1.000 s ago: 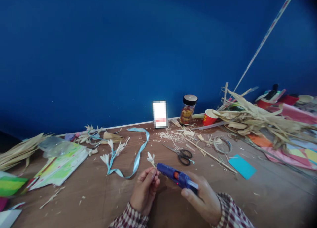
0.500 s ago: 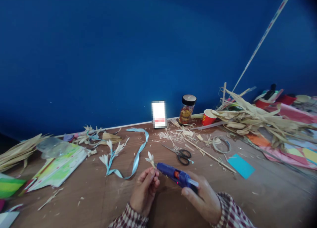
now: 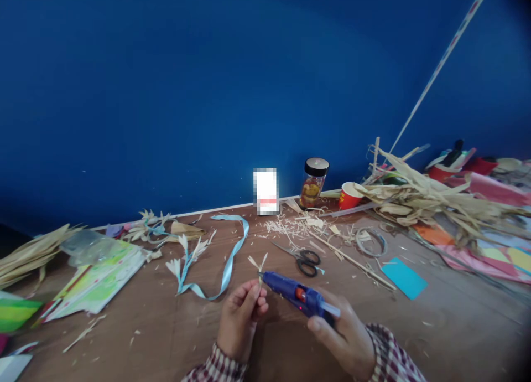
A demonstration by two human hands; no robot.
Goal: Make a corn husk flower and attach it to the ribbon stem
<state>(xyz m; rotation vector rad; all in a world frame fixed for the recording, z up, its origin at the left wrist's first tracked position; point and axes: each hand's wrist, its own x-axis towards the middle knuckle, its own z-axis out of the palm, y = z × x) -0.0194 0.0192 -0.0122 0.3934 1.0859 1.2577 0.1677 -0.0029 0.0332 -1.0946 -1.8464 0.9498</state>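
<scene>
Right now, left hand (image 3: 239,321) pinches stem of small husk flower (image 3: 257,262) between fingertips, petals up and away from me. Right hand (image 3: 342,335) clenched round blue glue gun (image 3: 295,295). Gun's long axis runs from my right hand up-left across bench (image 3: 435,337), nozzle just beside flower's base, above left fingertips; whether touching, cannot tell. Flower lies left of gun, left hand nearer. Scissors (image 3: 305,258) beyond gun, light blue ribbon (image 3: 230,257) to left.
</scene>
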